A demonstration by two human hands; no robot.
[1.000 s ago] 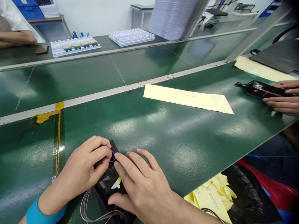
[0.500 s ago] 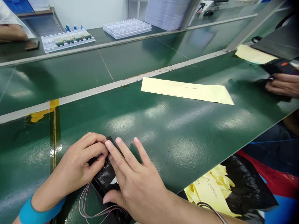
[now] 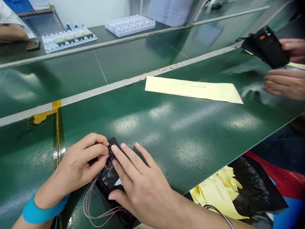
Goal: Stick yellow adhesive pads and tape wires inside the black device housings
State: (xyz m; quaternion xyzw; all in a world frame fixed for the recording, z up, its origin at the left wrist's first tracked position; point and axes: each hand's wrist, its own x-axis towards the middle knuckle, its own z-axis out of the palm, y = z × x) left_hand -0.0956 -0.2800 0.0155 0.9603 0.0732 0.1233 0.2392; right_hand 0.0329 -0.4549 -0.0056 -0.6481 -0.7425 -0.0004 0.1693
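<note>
A black device (image 3: 107, 178) lies on the green table, low in the view, with thin coloured wires (image 3: 88, 203) looping out over its near left side. My left hand (image 3: 85, 159) pinches at its upper end; thin wires run by the fingertips, but exactly what is between them is too small to tell. My right hand (image 3: 140, 178) rests across the device with fingers spread, its index fingertip beside the left fingertips. A blue band (image 3: 43, 208) circles my left wrist. Part of the device is hidden under my right hand.
A pale yellow strip (image 3: 194, 90) lies mid-table. At right, another person's hands (image 3: 286, 82) hold a black device (image 3: 268, 47). Yellow papers (image 3: 216, 190) and black plastic (image 3: 252, 184) sit below the table edge. White trays (image 3: 130, 25) stand on the far shelf; a person's arm rests at far left.
The other person's black device has been raised and moved left, and a second hand of theirs now shows. My hands stay at the device, with the left fingertips slightly shifted.
</note>
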